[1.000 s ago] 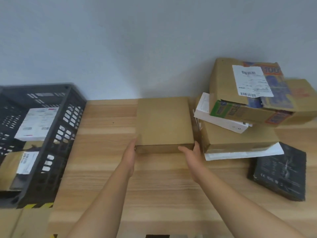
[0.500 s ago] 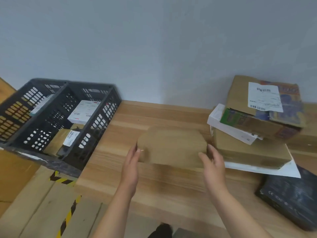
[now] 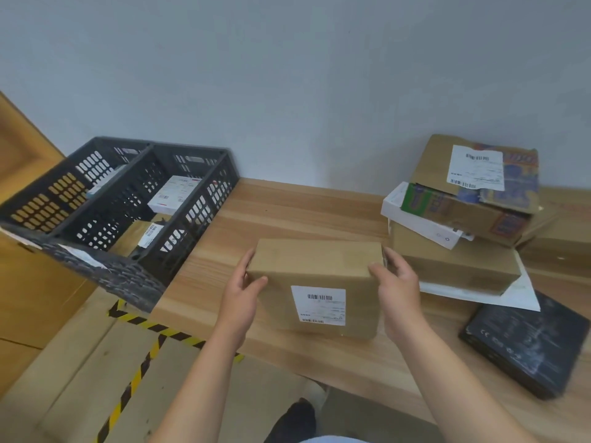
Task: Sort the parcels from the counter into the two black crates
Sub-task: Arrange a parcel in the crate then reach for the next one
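Observation:
A plain brown cardboard parcel (image 3: 319, 270) is lifted and tilted above the wooden counter (image 3: 287, 212), its face with a white barcode label turned toward me. My left hand (image 3: 243, 292) grips its left end, thumb on the labelled face. My right hand (image 3: 396, 289) grips its right end. Two black slotted crates stand side by side at the left: the near crate (image 3: 198, 219) holds a white-labelled box and another labelled parcel, the far crate (image 3: 57, 193) shows a pale item inside.
A pile of parcels (image 3: 460, 219) leans at the right of the counter against the wall, with a white sheet under it. A black flat box (image 3: 527, 343) lies at the counter's front right. Yellow-black tape marks the floor below the counter edge.
Both hands have lifted the brown parcel off the counter and tipped it up, so its labelled face now shows. My view has swung left, bringing both crates into sight.

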